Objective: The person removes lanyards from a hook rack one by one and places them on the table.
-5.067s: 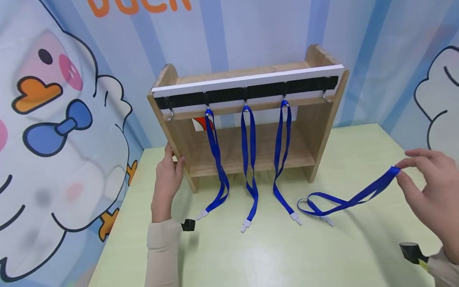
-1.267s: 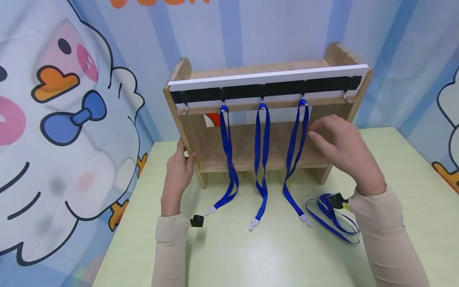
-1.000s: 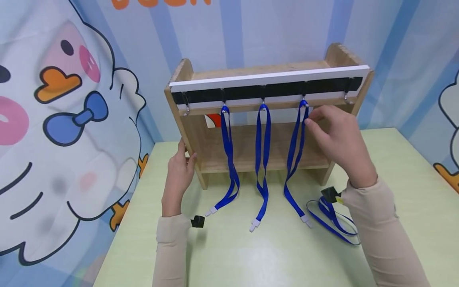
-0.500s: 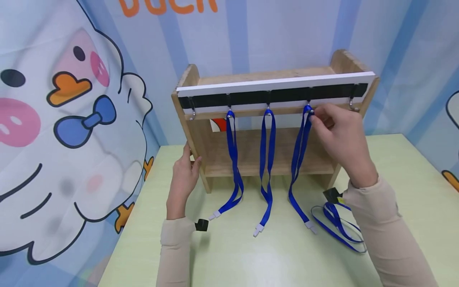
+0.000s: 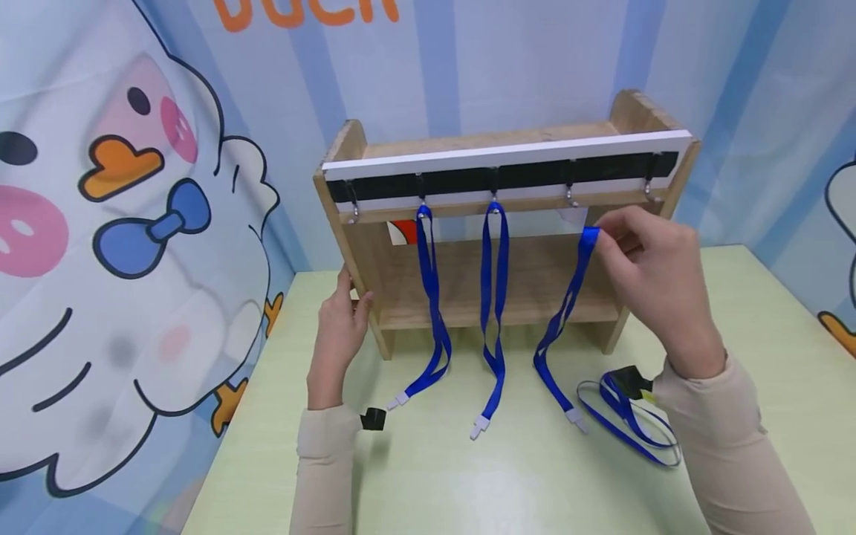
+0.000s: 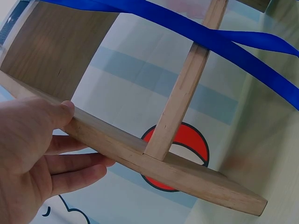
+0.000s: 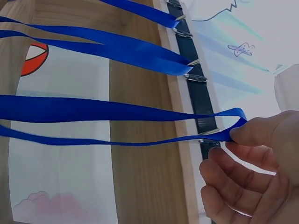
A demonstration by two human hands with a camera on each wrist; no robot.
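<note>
A flat blue ribbon lanyard (image 5: 585, 256) hangs slantwise before the right part of the shelf, its upper loop off the hooks and its white plastic clip (image 5: 576, 418) on the tabletop (image 5: 468, 483). The right hand (image 5: 658, 286) pinches the loop's top between thumb and forefinger, which seems to keep the loop manageable; the other fingers curl loosely.

Just beside the loop is a bare silver metal hook (image 5: 571, 196), fourth from the left on the black strip (image 5: 535, 175) along the shelf's white front rail. Two matching blue lanyards (image 5: 436, 316) hang by their loops from the second and third hooks, spaced so that their straps stay apart. The outermost hooks are bare.

The left hand (image 5: 339, 327) grips the left side panel of the light-brown wooden shelf (image 5: 461, 293), thumb and fingers on opposite faces, probably to steady it. Below the right wrist, a loosely coiled blue lanyard (image 5: 622, 405) lies on the tabletop.
</note>
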